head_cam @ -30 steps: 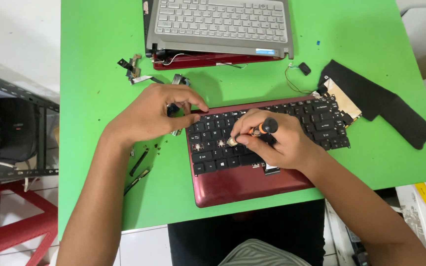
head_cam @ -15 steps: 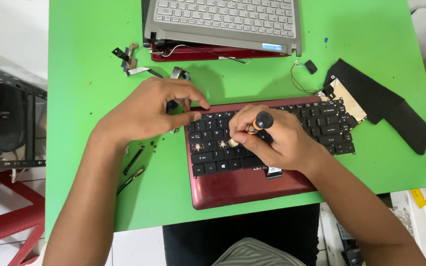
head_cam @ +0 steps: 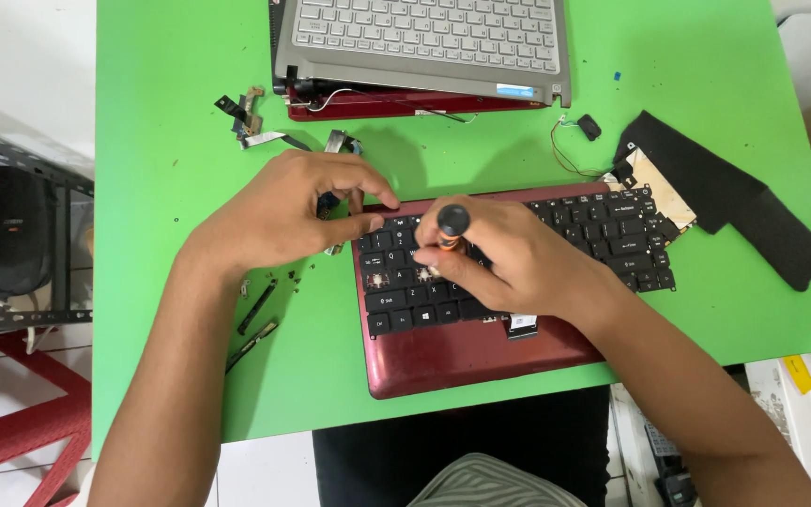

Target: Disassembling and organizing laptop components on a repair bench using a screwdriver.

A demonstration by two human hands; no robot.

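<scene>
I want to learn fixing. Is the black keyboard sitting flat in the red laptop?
No, lifted out. The black keyboard sticks out past the red laptop base on the right, beside the right hand.

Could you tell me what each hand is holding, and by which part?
Right hand grips a screwdriver by its handle; left hand only rests on the keyboard's corner.

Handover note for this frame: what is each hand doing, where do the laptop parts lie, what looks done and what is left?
Right hand grips a screwdriver, tip down among the keys.
Left hand rests on the top left corner of the black keyboard, which sits in the red laptop base.
Done: some key caps are off at left; hinges and brackets lie loose on the green table.
Left: keyboard not yet lifted out.
A second, silver laptop lies behind.
</scene>
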